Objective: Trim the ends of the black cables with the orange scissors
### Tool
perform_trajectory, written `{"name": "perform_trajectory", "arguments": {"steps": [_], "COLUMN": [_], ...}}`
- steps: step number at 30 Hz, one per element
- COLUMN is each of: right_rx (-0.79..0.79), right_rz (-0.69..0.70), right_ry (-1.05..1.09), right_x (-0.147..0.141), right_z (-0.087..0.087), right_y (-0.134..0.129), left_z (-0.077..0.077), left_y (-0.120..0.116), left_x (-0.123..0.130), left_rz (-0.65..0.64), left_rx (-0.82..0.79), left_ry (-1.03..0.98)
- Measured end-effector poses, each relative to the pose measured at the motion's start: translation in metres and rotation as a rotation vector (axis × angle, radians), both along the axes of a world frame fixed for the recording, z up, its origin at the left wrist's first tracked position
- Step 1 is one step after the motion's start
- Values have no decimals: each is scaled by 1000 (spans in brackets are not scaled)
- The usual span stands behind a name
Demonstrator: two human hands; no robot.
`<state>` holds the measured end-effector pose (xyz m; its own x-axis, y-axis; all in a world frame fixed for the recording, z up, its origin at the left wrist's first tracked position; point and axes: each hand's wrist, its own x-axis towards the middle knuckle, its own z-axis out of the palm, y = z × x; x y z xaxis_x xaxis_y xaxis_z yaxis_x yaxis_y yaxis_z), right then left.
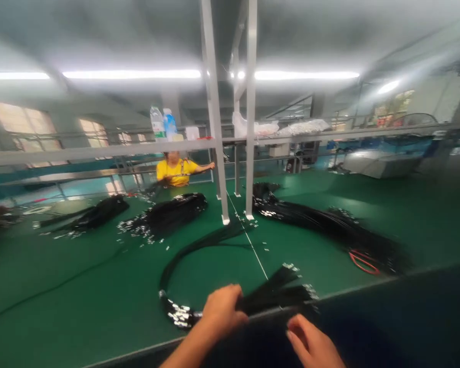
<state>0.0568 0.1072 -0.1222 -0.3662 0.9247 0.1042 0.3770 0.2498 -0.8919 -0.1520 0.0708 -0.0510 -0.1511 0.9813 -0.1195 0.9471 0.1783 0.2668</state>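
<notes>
A bundle of black cables (274,296) with pale connector ends lies along the near edge of the green table. My left hand (223,306) is closed around this bundle, its fingers wrapped over the top. Left of that hand, more of the cables (172,266) curve back across the table, with a cluster of shiny silver ends (180,314) beside the wrist. My right hand (312,340) is just off the table edge, below the fanned-out cable ends. Its fingers are loosely curled, thumb apart, and nothing shows between them.
More black cable bundles (172,214) lie farther back, and a long one (322,220) at right is near a red loop (363,261). White posts (252,112) rise from the table (111,286) to a shelf holding bottles (169,124). A person in yellow (176,171) stands beyond.
</notes>
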Motion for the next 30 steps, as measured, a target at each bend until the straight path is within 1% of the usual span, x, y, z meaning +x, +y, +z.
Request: {"name": "perform_trajectory", "arguments": {"steps": [3, 5, 7, 11, 13, 15, 19, 23, 25, 27, 30], "right_rx": [215, 306, 375, 507, 572, 625, 697, 727, 726, 722, 716], "right_rz": [-28, -40, -64, -116, -96, -38, 52, 70, 61, 67, 146], "right_ry": [-126, -207, -279, -385, -428, -469, -534, -569, -579, -581, -571], "right_x": [3, -1, -7, -17, -20, -19, -10, -4, -6, -11, -17], "right_z": [4, 4, 1, -2, -2, -2, -7, -9, -6, 0, 7], "right_y": [-9, -11, -11, -8, -4, -1, 2, -3, -5, -6, -2], "left_z": [4, 7, 7, 2, 0, 1, 6, 6, 6, 7, 10], "left_y": [7, 11, 13, 17, 20, 24, 31, 33, 34, 36, 42], "left_x": [-14, -22, -23, -11, -3, 2, -1, -2, 0, 3, 2], "left_rz": [-40, -80, -97, -79, -79, -97, -135, -61, -39, -62, -86], "left_rx": [-32, -61, -79, -77, -85, -110, -151, -112, -92, -105, -153], "left_ry": [-60, -103, -132, -133, -122, -121, -142, -81, -49, -47, -49]}}
